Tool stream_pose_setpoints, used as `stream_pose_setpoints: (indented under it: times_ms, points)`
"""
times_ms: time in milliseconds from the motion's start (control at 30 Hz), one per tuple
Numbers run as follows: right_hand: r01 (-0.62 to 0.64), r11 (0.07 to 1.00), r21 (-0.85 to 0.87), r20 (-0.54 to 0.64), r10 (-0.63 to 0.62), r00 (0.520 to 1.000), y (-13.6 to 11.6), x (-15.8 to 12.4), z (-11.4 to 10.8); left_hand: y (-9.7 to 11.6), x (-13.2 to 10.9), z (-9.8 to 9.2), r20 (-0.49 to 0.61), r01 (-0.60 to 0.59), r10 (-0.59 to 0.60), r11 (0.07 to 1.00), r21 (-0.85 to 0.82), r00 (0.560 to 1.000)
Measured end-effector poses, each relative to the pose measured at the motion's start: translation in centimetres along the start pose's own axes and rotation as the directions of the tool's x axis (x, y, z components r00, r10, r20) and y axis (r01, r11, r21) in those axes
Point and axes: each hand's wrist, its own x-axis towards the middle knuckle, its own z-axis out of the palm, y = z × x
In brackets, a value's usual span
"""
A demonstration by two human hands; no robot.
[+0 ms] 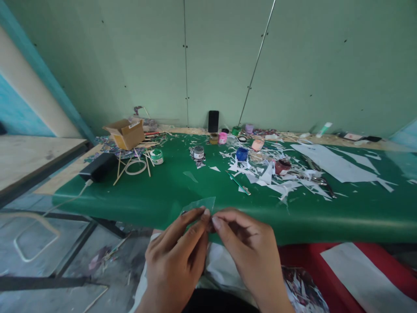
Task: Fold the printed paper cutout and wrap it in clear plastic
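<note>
Both hands meet low in the middle of the view, in front of the green-covered table's near edge. My left hand [182, 254] has its fingers closed on a thin clear plastic sheet [208, 203], whose pointed corner sticks up above the fingertips. My right hand [250, 250] is pinched right beside the left fingertips, its thumb and forefinger pressed together on something too small and dark to name. A teal brush-like tool [239, 182] lies on the table beyond the hands, with white paper scraps [267, 174] to its right.
Paint jars, among them a blue one [241, 154] and a grey one [198, 152], stand on the green cover [169, 174]. At the left are a cardboard box [128, 134], a black power bank [98, 167] with a cable, and sticks. A phone [213, 121] leans against the wall.
</note>
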Motion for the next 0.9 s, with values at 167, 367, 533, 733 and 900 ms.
stream_pose_setpoints:
  times_ms: [167,367,533,733,900]
  points:
    - [-0.003,0.999,-0.044,-0.032,0.001,0.999,0.0,0.1,0.0,0.0,-0.1,0.0,0.029,-0.036,0.035,0.998,0.043,0.999]
    - [0.046,0.997,-0.055,-0.056,-0.049,0.997,0.2,0.1,0.3,0.5,0.3,0.1,0.097,0.141,-0.123,0.967,-0.214,0.988]
    - [0.103,0.993,-0.060,-0.010,-0.104,0.995,0.7,0.3,0.5,0.7,1.0,0.3,0.338,0.540,-0.423,0.617,-0.573,0.841]
    - [-0.014,0.998,0.067,0.051,0.011,0.999,2.4,0.0,0.7,-1.1,0.6,1.6,0.494,0.722,-0.636,0.148,-0.676,0.593]
    - [-0.092,0.916,0.391,0.003,0.098,0.995,3.8,-0.8,0.2,-4.0,1.3,2.4,0.463,0.648,-0.804,-0.131,-0.750,0.373]
